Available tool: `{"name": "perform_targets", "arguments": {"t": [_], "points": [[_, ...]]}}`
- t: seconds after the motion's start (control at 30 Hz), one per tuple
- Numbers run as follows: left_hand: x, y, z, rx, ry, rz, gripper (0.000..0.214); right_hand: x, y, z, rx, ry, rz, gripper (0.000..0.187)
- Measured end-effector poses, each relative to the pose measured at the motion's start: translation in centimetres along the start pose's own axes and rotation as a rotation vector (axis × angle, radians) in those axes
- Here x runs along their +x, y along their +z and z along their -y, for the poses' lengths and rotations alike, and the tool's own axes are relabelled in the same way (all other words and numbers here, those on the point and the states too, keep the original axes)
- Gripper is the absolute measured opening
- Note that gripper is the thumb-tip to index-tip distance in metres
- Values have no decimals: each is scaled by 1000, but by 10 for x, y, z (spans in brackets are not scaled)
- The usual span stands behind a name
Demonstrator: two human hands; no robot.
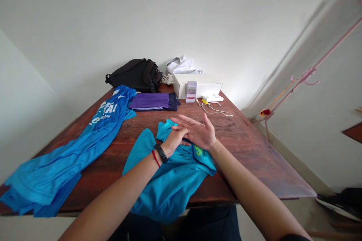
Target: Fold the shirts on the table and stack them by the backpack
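My left hand [174,140], with a black band and a red cord at the wrist, grips the fingers of my right hand, its thumb across the palm side. Palm up, my right hand [201,131] is open, its thumb apart and its fingers stretched to the left. Part of the left fingers is hidden under the right hand. Beneath both hands lies a rumpled turquoise shirt [169,184] with a yellow-green print, hanging over the table's front edge. Neither hand visibly holds the cloth.
Along the left side of the wooden table [243,139] lies a blue printed shirt [65,158]. Behind are folded purple clothing [149,100], a black backpack [132,73], a white box [209,83], a small blurred-label package [191,92] and a white cable [216,112]. A pink rack [305,73] stands right.
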State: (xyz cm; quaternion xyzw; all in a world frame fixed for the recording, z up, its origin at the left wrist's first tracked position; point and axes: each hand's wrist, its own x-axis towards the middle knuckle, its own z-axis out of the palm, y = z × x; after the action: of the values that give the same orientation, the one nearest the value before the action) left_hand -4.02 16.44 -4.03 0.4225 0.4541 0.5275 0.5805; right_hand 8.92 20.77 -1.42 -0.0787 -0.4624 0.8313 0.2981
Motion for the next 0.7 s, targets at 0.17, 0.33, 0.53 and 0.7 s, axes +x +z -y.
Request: {"name": "perform_targets", "arguments": {"t": [0.17,0.33,0.53,0.7], "points": [[2,-2,3,26,5,-5,18,0,1,-3,-29,7,-13,80],[5,-7,2,284,163,-47,16,1,3,-4,-55,-30,23,77],[13,-34,-26,586,452,-114,19,6,-9,-5,-100,-49,-122,53],[30,-76,-28,883,334,-403,15,14,-19,-18,-228,67,-376,27]]}}
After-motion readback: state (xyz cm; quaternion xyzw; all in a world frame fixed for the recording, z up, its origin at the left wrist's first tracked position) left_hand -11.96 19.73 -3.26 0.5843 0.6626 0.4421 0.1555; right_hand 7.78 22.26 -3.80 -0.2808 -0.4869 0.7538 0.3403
